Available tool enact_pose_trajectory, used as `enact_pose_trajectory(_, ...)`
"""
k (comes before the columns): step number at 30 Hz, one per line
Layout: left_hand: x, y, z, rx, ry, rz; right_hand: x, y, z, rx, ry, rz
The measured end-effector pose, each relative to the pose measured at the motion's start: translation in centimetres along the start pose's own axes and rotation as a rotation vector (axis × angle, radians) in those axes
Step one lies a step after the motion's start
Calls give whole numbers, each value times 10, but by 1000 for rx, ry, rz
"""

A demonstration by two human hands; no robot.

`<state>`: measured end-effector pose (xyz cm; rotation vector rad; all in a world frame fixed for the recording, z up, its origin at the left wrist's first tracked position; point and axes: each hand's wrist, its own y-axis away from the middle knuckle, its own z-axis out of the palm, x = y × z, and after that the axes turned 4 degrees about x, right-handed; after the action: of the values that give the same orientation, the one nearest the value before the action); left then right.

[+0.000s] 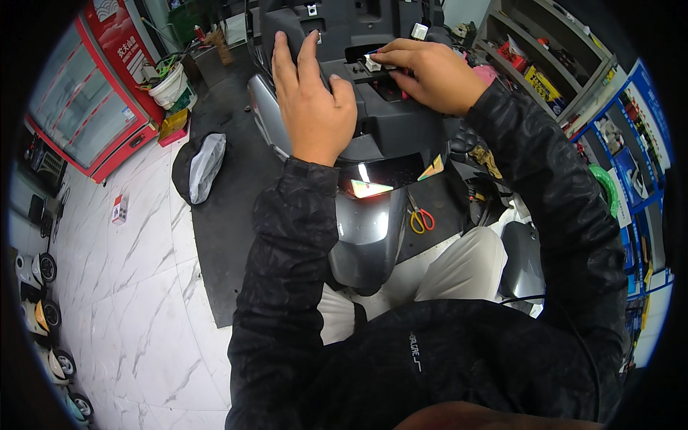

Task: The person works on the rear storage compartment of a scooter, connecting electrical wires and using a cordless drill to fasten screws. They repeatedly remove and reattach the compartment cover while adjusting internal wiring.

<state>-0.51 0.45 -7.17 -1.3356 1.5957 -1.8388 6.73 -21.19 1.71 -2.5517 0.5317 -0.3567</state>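
In front of me stands a scooter with a grey front fender [362, 229] and black plastic body panels [401, 132]. My left hand [315, 107] rests open against the left side of the black panel, fingers stretched upward and thumb apart. At the opening in the panel, my right hand [433, 75] has its thumb and fingers closed on a white plug connector [373, 63]. Coloured wire shows beside the fingertips, and part of the connector is hidden by them. Below the hands, a glossy dark strip with shiny triangular reflectors [371, 188] crosses the scooter.
Scissors with red and yellow handles [421, 221] lie on the black mat [222, 265] beside the fender. A black bag with a clear cover [203, 168] is at the left. Shelves [566, 64] stand right, a red display fridge [93, 93] and white bucket [172, 87] left.
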Motion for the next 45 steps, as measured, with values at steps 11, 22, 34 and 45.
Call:
enact_pose_trajectory(11, 2, -1, -2, -32, 11, -16, 20, 4, -1, 12, 163, -96)
enact_pose_trajectory(22, 6, -2, -6, -49, 19, -15, 18, -1, 3, 3, 193, -18)
enact_pose_trajectory(34, 11, -4, -11, -52, 91, -26, 13, -4, 2, -12, 236, -29)
enact_pose_trajectory(45, 16, -5, -14, -66, 100, -32, 6, -3, 0, 3, 233, 1)
